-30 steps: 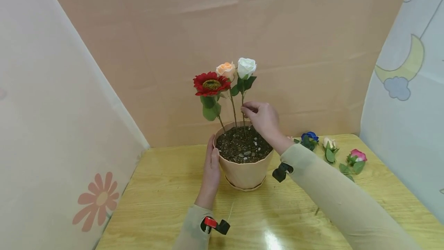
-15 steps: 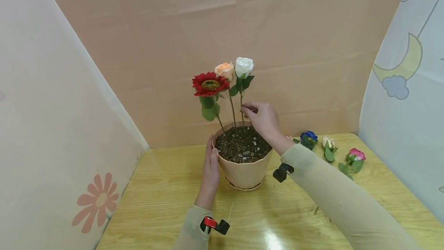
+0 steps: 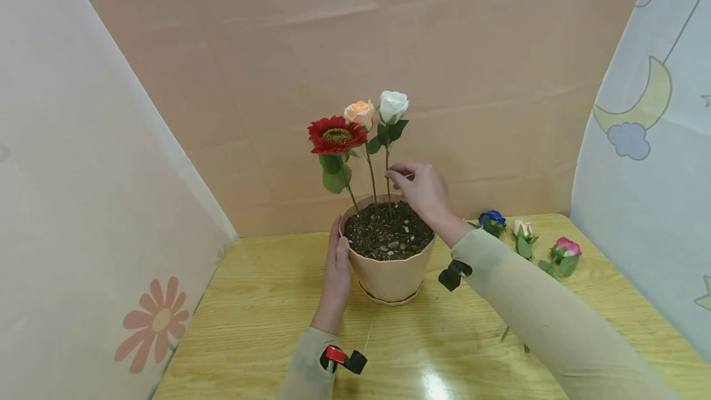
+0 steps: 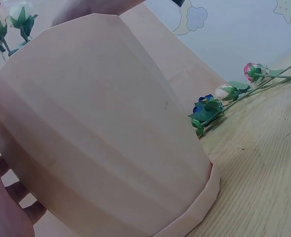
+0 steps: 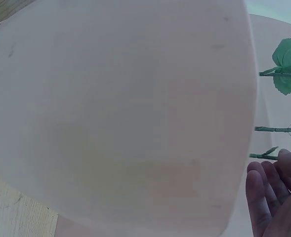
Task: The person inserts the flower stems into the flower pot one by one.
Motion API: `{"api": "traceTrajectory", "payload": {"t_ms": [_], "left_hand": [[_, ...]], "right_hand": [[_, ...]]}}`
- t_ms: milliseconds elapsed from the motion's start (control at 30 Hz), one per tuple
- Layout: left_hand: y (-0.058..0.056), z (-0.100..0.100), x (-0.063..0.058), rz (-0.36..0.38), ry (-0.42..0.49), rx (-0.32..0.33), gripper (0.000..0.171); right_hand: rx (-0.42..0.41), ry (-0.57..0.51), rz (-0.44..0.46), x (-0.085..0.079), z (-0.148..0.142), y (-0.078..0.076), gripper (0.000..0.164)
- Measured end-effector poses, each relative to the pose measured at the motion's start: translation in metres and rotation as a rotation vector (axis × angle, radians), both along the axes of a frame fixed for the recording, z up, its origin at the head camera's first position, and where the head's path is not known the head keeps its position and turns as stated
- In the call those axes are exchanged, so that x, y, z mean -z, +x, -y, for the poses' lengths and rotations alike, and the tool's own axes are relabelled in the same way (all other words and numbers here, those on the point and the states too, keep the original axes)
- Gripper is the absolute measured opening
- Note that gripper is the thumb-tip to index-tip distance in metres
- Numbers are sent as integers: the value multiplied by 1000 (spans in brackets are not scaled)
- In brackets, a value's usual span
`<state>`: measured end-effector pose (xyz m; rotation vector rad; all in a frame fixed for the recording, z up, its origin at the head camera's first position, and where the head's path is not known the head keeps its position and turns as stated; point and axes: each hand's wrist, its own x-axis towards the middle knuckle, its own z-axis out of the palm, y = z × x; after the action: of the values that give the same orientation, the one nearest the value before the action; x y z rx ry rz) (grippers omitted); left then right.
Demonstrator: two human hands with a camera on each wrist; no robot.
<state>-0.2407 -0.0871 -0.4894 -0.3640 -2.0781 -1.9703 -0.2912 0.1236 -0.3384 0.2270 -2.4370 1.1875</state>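
A white rose (image 3: 394,107) stands upright in a pale peach flowerpot (image 3: 391,278) of dark soil. My right hand (image 3: 424,191) pinches its stem between thumb and fingertips, above the soil. In the right wrist view the fingers (image 5: 271,180) meet at the lowest of three stems. Against the pot's left side rests my left hand (image 3: 337,267), fingers straight and reaching up to the rim; the left wrist view shows the pot's wall close up. Beside the white rose stand an orange rose (image 3: 360,113) and a red sunflower-like bloom (image 3: 337,135), both planted in the soil.
Right of the pot, several loose flowers lie on the wooden table (image 3: 261,301): a blue rose (image 3: 492,220), a cream rose (image 3: 523,228) and a pink rose (image 3: 568,247). The right forearm covers part of their stems. A peach backdrop (image 3: 278,79) rises behind the table.
The white rose's head sways slightly left, then back right, while the right hand stays at its stem. The left hand stays on the pot. The head view shifts a little.
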Motion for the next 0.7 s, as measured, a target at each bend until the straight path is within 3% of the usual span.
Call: {"api": "traceTrajectory", "payload": {"t_ms": [300, 700], "left_hand": [[0, -1, 2, 23, -9, -5, 57], [-2, 0, 2, 10, -14, -8, 57]], "right_hand": [[1, -85, 32, 1, -11, 5, 29], [60, -81, 41, -2, -53, 26, 39]]}}
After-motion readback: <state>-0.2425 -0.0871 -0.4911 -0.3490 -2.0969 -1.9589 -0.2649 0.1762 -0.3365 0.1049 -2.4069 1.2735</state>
